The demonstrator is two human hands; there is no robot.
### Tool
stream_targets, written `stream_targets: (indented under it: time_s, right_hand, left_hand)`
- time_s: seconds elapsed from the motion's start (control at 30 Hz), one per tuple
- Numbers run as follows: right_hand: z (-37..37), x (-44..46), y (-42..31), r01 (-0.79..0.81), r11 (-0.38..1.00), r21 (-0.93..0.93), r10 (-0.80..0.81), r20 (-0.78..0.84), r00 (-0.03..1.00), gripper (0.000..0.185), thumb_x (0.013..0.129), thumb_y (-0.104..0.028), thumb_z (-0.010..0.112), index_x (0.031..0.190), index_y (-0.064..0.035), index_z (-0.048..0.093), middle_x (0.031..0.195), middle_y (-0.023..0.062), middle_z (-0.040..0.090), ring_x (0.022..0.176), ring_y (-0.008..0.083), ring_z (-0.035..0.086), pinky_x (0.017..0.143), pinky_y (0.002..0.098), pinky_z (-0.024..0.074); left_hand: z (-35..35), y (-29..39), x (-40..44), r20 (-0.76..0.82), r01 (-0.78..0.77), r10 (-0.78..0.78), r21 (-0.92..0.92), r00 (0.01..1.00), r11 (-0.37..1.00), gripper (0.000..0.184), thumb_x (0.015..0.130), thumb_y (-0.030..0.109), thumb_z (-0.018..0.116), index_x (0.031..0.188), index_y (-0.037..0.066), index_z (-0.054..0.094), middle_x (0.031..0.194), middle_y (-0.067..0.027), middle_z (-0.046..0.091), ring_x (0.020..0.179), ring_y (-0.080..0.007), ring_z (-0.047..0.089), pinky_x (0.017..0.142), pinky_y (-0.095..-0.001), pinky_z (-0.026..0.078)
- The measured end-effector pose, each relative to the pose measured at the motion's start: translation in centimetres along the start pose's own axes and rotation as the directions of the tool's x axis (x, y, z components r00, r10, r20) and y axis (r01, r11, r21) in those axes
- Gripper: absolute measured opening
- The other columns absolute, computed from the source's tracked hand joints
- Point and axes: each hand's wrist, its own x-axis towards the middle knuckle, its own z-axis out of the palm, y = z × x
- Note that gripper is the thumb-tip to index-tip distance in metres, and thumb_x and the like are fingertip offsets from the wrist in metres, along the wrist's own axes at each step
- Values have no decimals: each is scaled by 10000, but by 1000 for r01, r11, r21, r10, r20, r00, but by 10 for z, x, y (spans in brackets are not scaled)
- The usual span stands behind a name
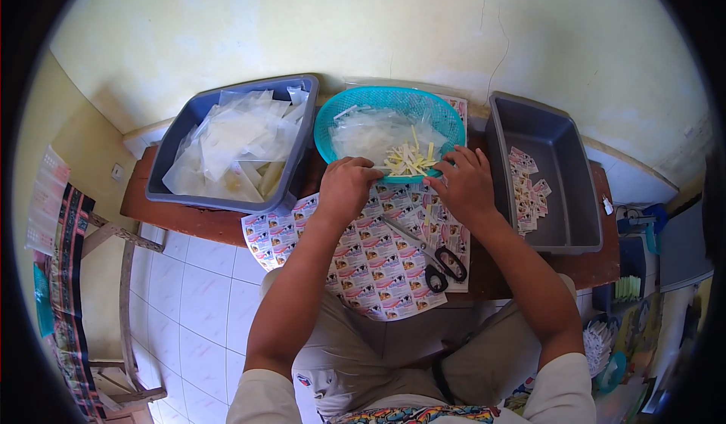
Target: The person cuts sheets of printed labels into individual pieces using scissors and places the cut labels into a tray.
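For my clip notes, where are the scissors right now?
In the head view, the scissors lie just right of centre on the printed sheets, nearer the person than the turquoise basket.

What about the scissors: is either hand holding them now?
No, the scissors lie on the printed sheet, while the left hand and right hand are at the turquoise basket.

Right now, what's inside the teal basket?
Inside the teal basket: translucent plastic pieces, plus pale yellow strips piled at the near side, between the left hand and right hand. Contents cover much of the bottom; whatever lies beneath them can't be seen.
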Motion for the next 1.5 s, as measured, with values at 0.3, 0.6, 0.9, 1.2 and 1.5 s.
stream_targets:
  time_s: [0.3, 0.6, 0.9, 1.2, 1.5]
  right_hand:
    - [14, 11, 15, -1, 995, -99, -8, -97, 995, 401, 938, -455, 787, 1132, -105, 807, 1300, 104, 706, 1391, 325, 558, 1240, 581, 332]
    - [15, 12, 20, -41, 990, -133, 24, -128, 991, 394, 934, -439, 793, 1135, -100, 811, 1323, 95, 704, 1417, 343, 532, 1240, 574, 329]
    - [19, 9, 11, -71, 988, -140, 55, -119, 991, 413, 941, -394, 797, 1232, -100, 782, 1363, 124, 687, 1424, 348, 528, 1239, 564, 343]
    - [15, 4, 2, -52, 994, -95, 41, -112, 993, 485, 922, -334, 825, 1336, -104, 722, 1392, 148, 648, 1434, 360, 523, 1232, 563, 367]
    - [12, -3, -5, -1, 998, -57, -7, -135, 991, 501, 915, -324, 836, 1341, -86, 718, 1371, 145, 651, 1413, 354, 537, 1204, 556, 394]
  left_hand:
    - [18, -18, 16, -107, -27, 23, -32, 994, 999, 191, 873, 91, 761, 1016, 155, 871, 1156, -54, 796, 1146, -275, 720, 1012, -432, 564]
    - [14, -23, 14, -163, -46, 48, 18, 985, 999, 214, 866, 20, 750, 1011, 134, 858, 1204, -68, 773, 1205, -292, 686, 1020, -430, 573]
    - [18, -21, 7, -112, -11, 9, -12, 994, 1000, 255, 882, 4, 701, 1045, 131, 850, 1316, -96, 731, 1318, -318, 626, 1089, -459, 537]
    - [11, -17, 5, -107, -49, 44, -43, 993, 998, 252, 901, 15, 712, 1097, 111, 838, 1337, -132, 721, 1327, -341, 623, 1103, -465, 531]
    - [2, -15, -5, -94, -53, 47, -63, 994, 997, 268, 884, -1, 740, 1120, 96, 822, 1335, -136, 714, 1308, -348, 631, 1100, -454, 537]
